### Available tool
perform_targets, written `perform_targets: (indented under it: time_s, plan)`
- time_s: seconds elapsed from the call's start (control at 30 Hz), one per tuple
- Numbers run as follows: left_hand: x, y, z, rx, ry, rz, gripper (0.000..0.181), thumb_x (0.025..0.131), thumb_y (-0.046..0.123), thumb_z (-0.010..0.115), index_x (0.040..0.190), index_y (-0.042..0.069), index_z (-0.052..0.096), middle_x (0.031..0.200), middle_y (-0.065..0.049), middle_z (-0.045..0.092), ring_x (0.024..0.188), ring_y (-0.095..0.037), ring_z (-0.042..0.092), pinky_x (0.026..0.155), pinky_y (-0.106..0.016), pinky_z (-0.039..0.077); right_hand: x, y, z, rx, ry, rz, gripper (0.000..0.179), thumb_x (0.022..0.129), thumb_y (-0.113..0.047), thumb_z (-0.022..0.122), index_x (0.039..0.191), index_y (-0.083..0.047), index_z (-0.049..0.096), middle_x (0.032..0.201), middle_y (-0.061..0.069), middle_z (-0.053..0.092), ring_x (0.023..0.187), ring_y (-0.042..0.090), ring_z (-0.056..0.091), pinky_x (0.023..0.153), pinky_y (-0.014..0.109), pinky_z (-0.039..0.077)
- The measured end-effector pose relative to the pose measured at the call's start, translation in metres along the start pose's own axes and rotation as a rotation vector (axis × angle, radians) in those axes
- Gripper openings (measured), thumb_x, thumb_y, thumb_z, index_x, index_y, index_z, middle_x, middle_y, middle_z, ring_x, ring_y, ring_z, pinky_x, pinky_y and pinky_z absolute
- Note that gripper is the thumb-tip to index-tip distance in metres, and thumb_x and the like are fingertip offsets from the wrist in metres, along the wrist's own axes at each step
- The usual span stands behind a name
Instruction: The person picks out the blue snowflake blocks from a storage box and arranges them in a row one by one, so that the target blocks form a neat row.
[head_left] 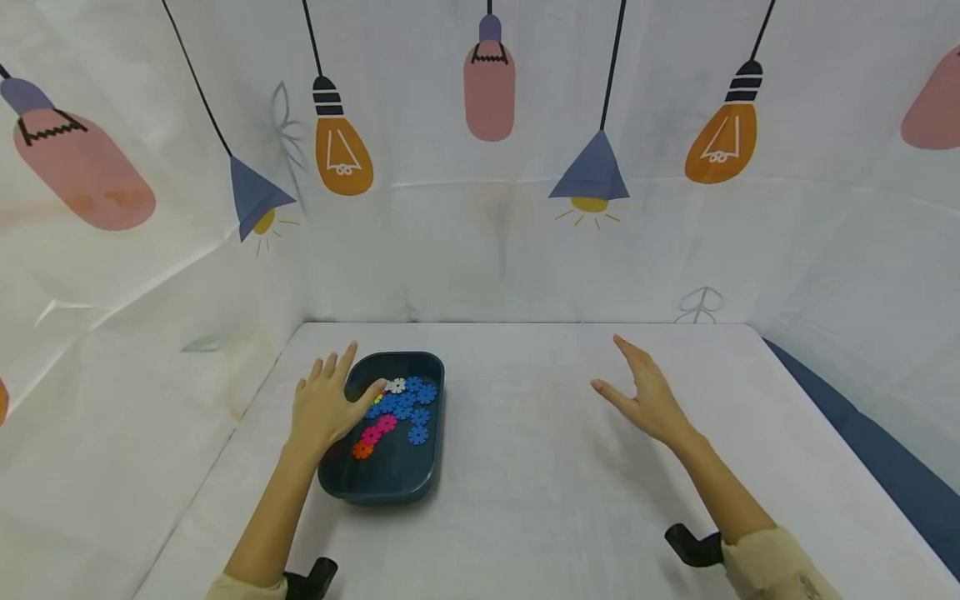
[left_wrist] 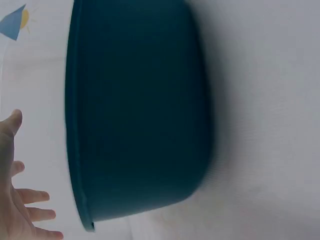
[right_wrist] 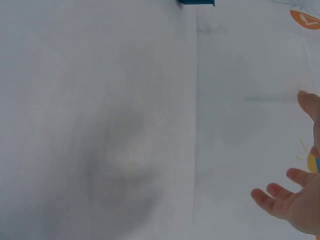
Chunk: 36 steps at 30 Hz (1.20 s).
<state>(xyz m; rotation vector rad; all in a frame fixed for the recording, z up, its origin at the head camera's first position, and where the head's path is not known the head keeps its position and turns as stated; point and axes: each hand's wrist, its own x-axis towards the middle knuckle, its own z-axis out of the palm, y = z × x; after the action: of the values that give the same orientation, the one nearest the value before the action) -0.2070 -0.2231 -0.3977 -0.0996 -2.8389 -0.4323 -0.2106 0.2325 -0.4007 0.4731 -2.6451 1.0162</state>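
A dark teal tray (head_left: 397,483) stands on the left half of the white table. Inside it lie several small flower-shaped pieces: blue pieces (head_left: 405,400), pink pieces (head_left: 372,435), an orange piece (head_left: 363,450) and a white piece (head_left: 399,385). My left hand (head_left: 324,410) hovers at the tray's left edge, fingers spread, its thumb over the pieces. In the left wrist view the tray's side wall (left_wrist: 140,110) fills the middle, with the fingers beyond its rim. Over the table's right half, my right hand (head_left: 651,400) is held up with spread fingers, away from any object.
The white table (head_left: 525,467) ends at a back edge against a pale sheet (head_left: 435,242) printed with hanging lamps. More sheeting hangs at the left and right. A dark blue strip (head_left: 862,442) shows beyond the table's right edge. Black straps' ends (head_left: 692,546) jut from the wrists.
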Motion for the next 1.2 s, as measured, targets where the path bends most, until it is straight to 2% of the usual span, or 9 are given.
perform_targets:
  time_s: [0.13,0.3,0.53,0.67,0.77,0.93,1.2]
  plan:
    - [-0.003,-0.010,0.008,-0.040,-0.011,-0.051,0.081,0.090,0.055,0.051,0.148,0.005,0.026,0.138,-0.034,0.038,0.125,-0.053,0.036,0.095,-0.067,0.033,0.002,-0.003,0.005,0.106,-0.051,0.030,0.074,0.088,-0.027,0.066,0.146,-0.001,0.028,0.143,0.028,0.034,0.124,0.046,0.041,0.087,0.057,0.046]
    - [-0.004,-0.025,0.017,-0.157,-0.010,-0.114,0.074,0.092,0.042,0.055,0.145,-0.002,0.029,0.133,-0.034,0.043,0.114,-0.052,0.048,0.090,-0.062,0.041,0.008,-0.006,0.009,0.291,-0.118,0.100,0.063,0.089,-0.024,0.066,0.142,-0.004,0.037,0.134,0.027,0.046,0.115,0.042,0.053,0.090,0.052,0.047]
    - [-0.003,-0.042,0.032,-0.529,0.026,-0.195,0.059,0.090,0.015,0.063,0.138,-0.007,0.038,0.131,-0.035,0.045,0.110,-0.050,0.053,0.089,-0.055,0.046,0.015,-0.012,0.018,0.630,-0.212,0.153,0.053,0.092,-0.014,0.061,0.138,0.001,0.039,0.127,0.028,0.051,0.108,0.032,0.060,0.084,0.034,0.053]
    - [-0.002,-0.045,0.041,-0.676,0.040,-0.222,0.053,0.088,0.004,0.062,0.136,-0.007,0.042,0.125,-0.035,0.051,0.109,-0.047,0.055,0.090,-0.052,0.046,0.018,-0.013,0.025,0.756,-0.258,0.181,0.052,0.093,-0.009,0.059,0.138,0.004,0.038,0.124,0.025,0.054,0.106,0.027,0.061,0.086,0.033,0.052]
    - [-0.001,-0.047,0.047,-0.726,0.041,-0.237,0.049,0.089,-0.001,0.059,0.134,-0.009,0.044,0.124,-0.034,0.052,0.111,-0.046,0.055,0.092,-0.050,0.045,0.021,-0.016,0.031,0.854,-0.287,0.224,0.052,0.093,-0.008,0.058,0.139,0.005,0.036,0.122,0.020,0.057,0.104,0.026,0.062,0.088,0.035,0.051]
    - [-0.003,-0.049,0.053,-0.737,0.044,-0.267,0.043,0.089,-0.002,0.056,0.130,-0.010,0.048,0.126,-0.032,0.051,0.114,-0.044,0.053,0.095,-0.049,0.043,0.027,-0.025,0.043,0.961,-0.338,0.278,0.052,0.094,-0.009,0.057,0.140,0.005,0.035,0.122,0.014,0.058,0.107,0.026,0.061,0.091,0.036,0.050]
    - [-0.004,-0.051,0.057,-0.761,0.047,-0.274,0.041,0.089,-0.002,0.055,0.129,-0.010,0.050,0.127,-0.030,0.052,0.114,-0.043,0.054,0.095,-0.050,0.043,0.037,-0.039,0.068,1.018,-0.407,0.276,0.048,0.093,-0.002,0.055,0.137,0.009,0.038,0.126,0.025,0.054,0.104,0.025,0.063,0.091,0.038,0.049]
